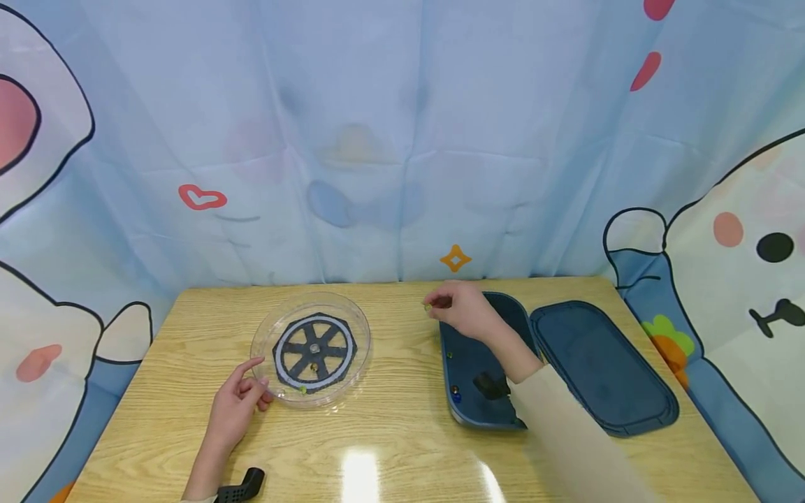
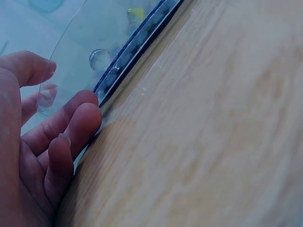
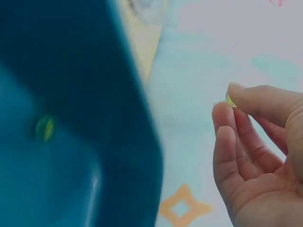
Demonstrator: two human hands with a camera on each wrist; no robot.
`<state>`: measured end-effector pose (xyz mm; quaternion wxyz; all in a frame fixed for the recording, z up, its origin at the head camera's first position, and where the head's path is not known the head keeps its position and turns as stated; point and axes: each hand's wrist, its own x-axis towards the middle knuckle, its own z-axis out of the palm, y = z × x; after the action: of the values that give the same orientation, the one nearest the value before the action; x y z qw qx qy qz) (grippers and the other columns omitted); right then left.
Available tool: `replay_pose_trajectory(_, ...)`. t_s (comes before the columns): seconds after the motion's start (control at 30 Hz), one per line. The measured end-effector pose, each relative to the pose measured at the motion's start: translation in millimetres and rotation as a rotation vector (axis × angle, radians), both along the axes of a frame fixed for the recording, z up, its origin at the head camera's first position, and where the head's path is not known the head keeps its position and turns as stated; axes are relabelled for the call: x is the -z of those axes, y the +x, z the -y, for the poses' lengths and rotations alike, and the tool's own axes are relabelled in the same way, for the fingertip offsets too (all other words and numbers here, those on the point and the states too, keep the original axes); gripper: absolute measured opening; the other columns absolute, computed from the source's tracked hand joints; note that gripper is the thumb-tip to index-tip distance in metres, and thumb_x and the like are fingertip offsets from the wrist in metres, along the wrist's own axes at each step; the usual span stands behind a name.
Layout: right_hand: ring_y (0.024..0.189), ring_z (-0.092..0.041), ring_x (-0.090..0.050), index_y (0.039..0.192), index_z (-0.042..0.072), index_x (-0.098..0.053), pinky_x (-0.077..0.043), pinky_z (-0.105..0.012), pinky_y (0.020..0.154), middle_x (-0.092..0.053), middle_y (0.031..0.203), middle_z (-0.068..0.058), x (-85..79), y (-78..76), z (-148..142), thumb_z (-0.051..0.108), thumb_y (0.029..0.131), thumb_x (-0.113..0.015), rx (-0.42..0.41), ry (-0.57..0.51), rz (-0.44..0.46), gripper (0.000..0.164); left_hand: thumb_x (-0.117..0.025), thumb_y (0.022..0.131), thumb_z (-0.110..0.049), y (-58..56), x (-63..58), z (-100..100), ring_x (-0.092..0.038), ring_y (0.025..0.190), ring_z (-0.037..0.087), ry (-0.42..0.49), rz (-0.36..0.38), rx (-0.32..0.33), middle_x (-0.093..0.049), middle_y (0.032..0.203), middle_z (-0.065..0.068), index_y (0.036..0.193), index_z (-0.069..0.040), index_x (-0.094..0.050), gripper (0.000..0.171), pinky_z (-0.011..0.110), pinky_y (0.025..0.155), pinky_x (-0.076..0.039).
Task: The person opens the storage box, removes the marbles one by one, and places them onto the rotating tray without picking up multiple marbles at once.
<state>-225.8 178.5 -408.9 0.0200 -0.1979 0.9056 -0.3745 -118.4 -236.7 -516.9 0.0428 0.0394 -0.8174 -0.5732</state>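
My right hand (image 1: 462, 307) is raised over the far left edge of the blue bin (image 1: 465, 349). Its thumb and fingertips pinch a small yellow-green glass marble (image 3: 231, 100). On the left, my left hand (image 1: 235, 405) grips the near-left rim of a clear round dish (image 1: 365, 328), with fingers curled at its wall. A dark spoked wheel shape with a pale ring (image 1: 314, 351) is in the dish. A brownish marble (image 1: 314, 367) and a yellow-green marble (image 1: 303, 390) lie there too. Inside the bin, a green marble (image 3: 46, 128) and a blue marble (image 1: 456, 397) sit on the floor.
A dark blue lid (image 1: 604, 367) lies flat right of the bin. The wooden table (image 1: 402, 391) ends at a light blue cartoon curtain (image 1: 377, 230) behind and at both sides. Black wrist devices (image 1: 242, 487) are worn on both arms.
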Motion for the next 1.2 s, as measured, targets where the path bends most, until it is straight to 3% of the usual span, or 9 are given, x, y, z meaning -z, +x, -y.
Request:
replay_pose_trajectory(0.2, 0.088, -0.014, -0.064, 0.107, 0.01, -0.075, -0.054, -0.03, 0.074, -0.068, 0.099, 0.001, -5.4, 7.3, 40.7, 0.008, 0.091, -0.073, -0.108, 0.035, -0.026, 0.016, -0.058, 0.1, -0.003, 8.8, -22.4, -7.0, -0.063, 0.059, 0.018, 0.006, -0.035, 0.018, -0.067, 0.075, 0.016, 0.138, 0.005, -0.049, 0.04, 0.027, 0.059, -0.053)
replay_pose_trajectory(0.37, 0.084, -0.012, -0.064, 0.103, 0.009, -0.076, -0.053, -0.025, 0.072, -0.067, 0.095, 0.001, -1.0, 11.6, 77.3, 0.006, 0.089, -0.075, -0.217, 0.035, -0.055, 0.015, -0.058, 0.1, -0.004, 2.8, -5.6, -1.3, -0.063, 0.059, 0.018, 0.008, -0.025, 0.005, -0.067, 0.075, 0.016, 0.14, 0.002, -0.05, 0.041, 0.027, 0.059, -0.053)
replay_pose_trajectory(0.53, 0.084, -0.012, -0.065, 0.103, 0.007, -0.076, -0.053, -0.023, 0.076, -0.067, 0.094, 0.001, 13.3, 14.9, 108.3, 0.005, 0.089, -0.074, -0.299, -0.017, 0.005, 0.014, -0.059, 0.101, -0.008, -1.2, 8.9, 2.1, -0.063, 0.059, 0.018, 0.016, -0.027, 0.007, -0.067, 0.075, 0.015, 0.14, -0.002, -0.05, 0.041, 0.027, 0.06, -0.053)
replay_pose_trajectory(0.73, 0.084, -0.01, -0.062, 0.105, 0.003, -0.075, -0.052, -0.024, 0.073, -0.067, 0.097, 0.0, 33.6, 20.8, 132.7, 0.004, 0.091, -0.072, -0.306, -0.12, 0.154, 0.014, -0.06, 0.1, -0.01, -2.1, 12.3, 1.5, -0.063, 0.06, 0.018, 0.038, -0.018, -0.003, -0.067, 0.076, 0.014, 0.14, -0.005, -0.052, 0.041, 0.027, 0.061, -0.054)
replay_pose_trajectory(1.0, 0.079, -0.008, -0.063, 0.103, 0.004, -0.075, -0.051, -0.025, 0.069, -0.069, 0.095, 0.002, 51.7, 27.8, 145.8, 0.004, 0.091, -0.072, -0.291, -0.194, 0.221, 0.012, -0.058, 0.101, -0.008, -2.3, 8.5, 2.8, -0.063, 0.06, 0.017, -0.003, -0.012, 0.004, -0.067, 0.076, 0.015, 0.141, -0.001, -0.049, 0.041, 0.026, 0.062, -0.053)
replay_pose_trajectory(1.2, 0.079, -0.009, -0.064, 0.102, 0.002, -0.074, -0.052, -0.025, 0.068, -0.069, 0.095, -0.002, 53.2, 30.4, 147.7, 0.002, 0.092, -0.07, -0.283, -0.224, 0.238, 0.011, -0.058, 0.101, -0.005, 5.8, -14.8, -5.1, -0.064, 0.06, 0.019, 0.011, -0.01, 0.009, -0.067, 0.076, 0.018, 0.139, 0.002, -0.05, 0.04, 0.027, 0.062, -0.054)
